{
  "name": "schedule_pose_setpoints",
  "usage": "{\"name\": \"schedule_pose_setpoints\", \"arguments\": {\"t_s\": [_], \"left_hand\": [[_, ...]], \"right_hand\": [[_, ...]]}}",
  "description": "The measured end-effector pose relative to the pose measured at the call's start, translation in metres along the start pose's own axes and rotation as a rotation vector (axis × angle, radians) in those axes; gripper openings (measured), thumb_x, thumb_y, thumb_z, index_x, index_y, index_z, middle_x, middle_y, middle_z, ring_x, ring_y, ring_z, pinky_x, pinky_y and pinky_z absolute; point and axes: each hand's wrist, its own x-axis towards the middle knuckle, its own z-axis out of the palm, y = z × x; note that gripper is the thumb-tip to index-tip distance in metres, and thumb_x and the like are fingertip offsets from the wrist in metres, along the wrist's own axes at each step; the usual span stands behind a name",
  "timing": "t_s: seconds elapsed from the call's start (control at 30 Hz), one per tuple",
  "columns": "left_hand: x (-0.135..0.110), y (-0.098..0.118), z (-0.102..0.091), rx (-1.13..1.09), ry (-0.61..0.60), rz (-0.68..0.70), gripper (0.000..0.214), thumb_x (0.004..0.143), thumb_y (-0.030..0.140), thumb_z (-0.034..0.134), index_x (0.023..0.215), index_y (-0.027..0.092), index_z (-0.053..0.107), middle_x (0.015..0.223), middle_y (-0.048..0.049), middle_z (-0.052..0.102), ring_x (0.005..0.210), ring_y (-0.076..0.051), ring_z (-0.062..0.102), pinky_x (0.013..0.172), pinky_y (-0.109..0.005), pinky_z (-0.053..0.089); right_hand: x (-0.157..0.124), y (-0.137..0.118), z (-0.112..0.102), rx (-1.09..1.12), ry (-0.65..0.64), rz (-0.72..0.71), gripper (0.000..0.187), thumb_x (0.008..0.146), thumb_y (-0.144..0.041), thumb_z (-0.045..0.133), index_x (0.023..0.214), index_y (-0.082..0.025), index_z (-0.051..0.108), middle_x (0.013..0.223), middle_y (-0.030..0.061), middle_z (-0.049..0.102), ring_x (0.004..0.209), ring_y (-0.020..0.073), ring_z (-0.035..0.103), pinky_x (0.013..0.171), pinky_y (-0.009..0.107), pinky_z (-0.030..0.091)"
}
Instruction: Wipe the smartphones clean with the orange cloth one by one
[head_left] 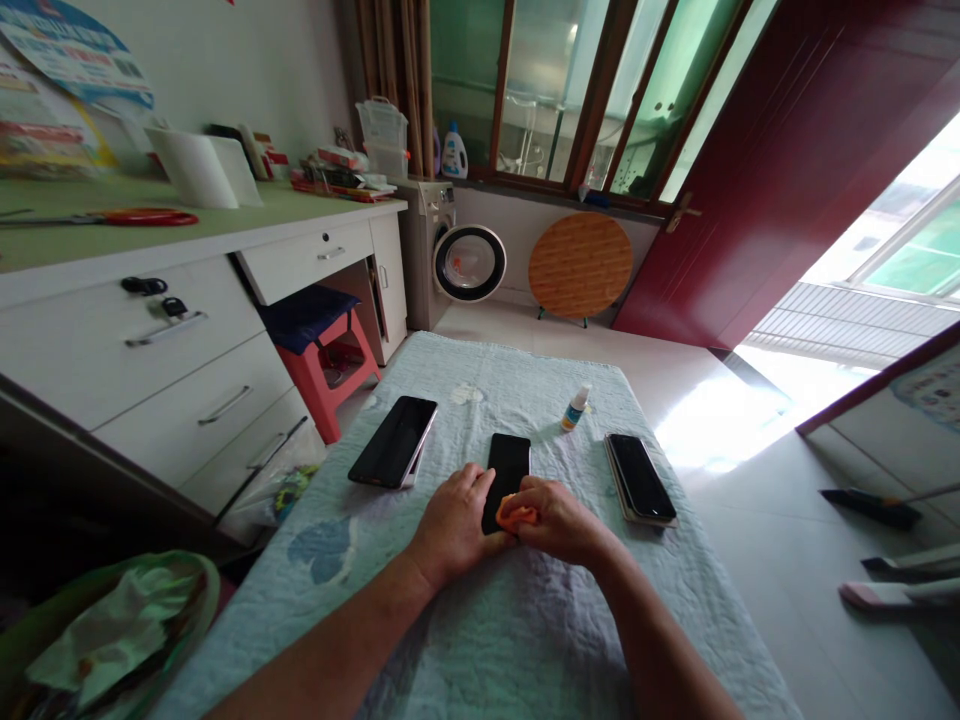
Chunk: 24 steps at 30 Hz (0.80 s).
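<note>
A black smartphone (510, 460) lies screen up on the cloth-covered table, directly in front of me. My left hand (456, 520) grips it along the left side, thumb near its lower edge. In my right hand (561, 520) is a bunched orange cloth (515, 513), pressed on the lower part of the screen. Beyond the phone, to the right, stands a small spray bottle (575, 409) with a white cap. A larger dark phone or tablet (395, 440) rests on something flat at the left. Another phone (642, 477) lies at the right, also raised on a flat object.
A pale blue quilted cover (480, 640) spreads over the table. At the left are a white drawer desk (187, 350), a red stool (322, 375) and a waste bin (210, 590). A washing machine (427, 250) with its door open stands behind, near a round wooden tabletop (581, 265).
</note>
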Motion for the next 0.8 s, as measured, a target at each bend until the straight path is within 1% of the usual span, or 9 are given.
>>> {"name": "schedule_pose_setpoints", "arguments": {"t_s": [0.1,0.23,0.3,0.4,0.47,0.53,0.63,0.7,0.8], "left_hand": [[0.0,0.003,-0.004,0.018,-0.02,-0.01,0.073,0.067,0.053,0.073,0.128,0.017,0.053,0.12,-0.0141,0.056,0.113,-0.032,0.055,0.099,-0.041,0.043],[-0.001,0.006,-0.008,0.028,-0.035,-0.01,0.073,0.067,0.05,0.073,0.129,0.017,0.052,0.119,-0.0132,0.055,0.113,-0.031,0.054,0.1,-0.041,0.042],[-0.001,0.006,-0.008,0.029,-0.033,-0.004,0.073,0.066,0.048,0.074,0.128,0.016,0.052,0.12,-0.0137,0.055,0.114,-0.032,0.053,0.101,-0.041,0.042],[-0.001,0.005,-0.007,0.027,-0.033,-0.005,0.072,0.065,0.047,0.074,0.127,0.016,0.053,0.121,-0.0139,0.054,0.115,-0.032,0.053,0.101,-0.041,0.041],[-0.001,0.005,-0.007,0.03,-0.035,-0.009,0.071,0.065,0.047,0.074,0.126,0.018,0.053,0.121,-0.013,0.054,0.114,-0.032,0.053,0.101,-0.041,0.041],[-0.001,0.005,-0.007,0.034,-0.036,-0.007,0.071,0.065,0.047,0.074,0.126,0.017,0.053,0.121,-0.0129,0.054,0.113,-0.032,0.053,0.101,-0.041,0.041],[-0.001,0.005,-0.008,0.034,-0.032,-0.003,0.07,0.066,0.048,0.074,0.126,0.016,0.053,0.117,-0.013,0.055,0.11,-0.032,0.054,0.099,-0.04,0.042],[-0.001,0.005,-0.008,0.032,-0.032,-0.001,0.068,0.067,0.05,0.073,0.123,0.017,0.054,0.114,-0.0118,0.056,0.108,-0.031,0.055,0.096,-0.041,0.044],[0.0,0.004,-0.006,0.027,-0.026,0.005,0.067,0.068,0.053,0.073,0.122,0.017,0.055,0.114,-0.0112,0.056,0.107,-0.031,0.056,0.095,-0.041,0.045]], "right_hand": [[0.004,0.005,0.004,-0.028,0.1,0.03,0.024,0.077,-0.01,0.056,0.084,-0.025,0.074,0.078,-0.001,0.056,0.068,0.0098,0.055,0.066,0.021,0.041],[0.013,0.015,0.009,-0.099,0.253,0.061,0.018,0.089,-0.023,0.054,0.094,-0.024,0.071,0.08,0.0008,0.053,0.074,0.0129,0.055,0.069,0.024,0.042],[0.018,0.018,0.01,-0.161,0.304,0.069,0.018,0.091,-0.026,0.052,0.095,-0.023,0.07,0.084,0.0025,0.053,0.08,0.0149,0.054,0.075,0.026,0.043],[0.023,0.019,0.009,-0.26,0.355,0.082,0.019,0.093,-0.026,0.05,0.096,-0.023,0.069,0.099,0.0065,0.055,0.093,0.019,0.053,0.085,0.03,0.044],[0.024,0.018,0.009,-0.304,0.362,0.084,0.021,0.093,-0.025,0.048,0.097,-0.023,0.069,0.109,0.0076,0.056,0.099,0.0211,0.051,0.09,0.033,0.042],[0.025,0.016,0.009,-0.325,0.355,0.075,0.023,0.094,-0.023,0.045,0.097,-0.022,0.068,0.112,0.0074,0.056,0.099,0.0214,0.05,0.091,0.034,0.042],[0.024,0.013,0.008,-0.315,0.34,0.049,0.023,0.094,-0.02,0.045,0.096,-0.021,0.068,0.108,0.0067,0.058,0.097,0.0203,0.05,0.09,0.034,0.041],[0.023,0.01,0.008,-0.29,0.32,0.02,0.022,0.093,-0.019,0.047,0.094,-0.022,0.068,0.105,0.006,0.059,0.095,0.0194,0.051,0.089,0.033,0.041],[0.017,0.003,0.007,-0.235,0.249,-0.035,0.019,0.091,-0.017,0.051,0.09,-0.022,0.069,0.1,0.0053,0.06,0.092,0.0178,0.052,0.086,0.032,0.042]]}}
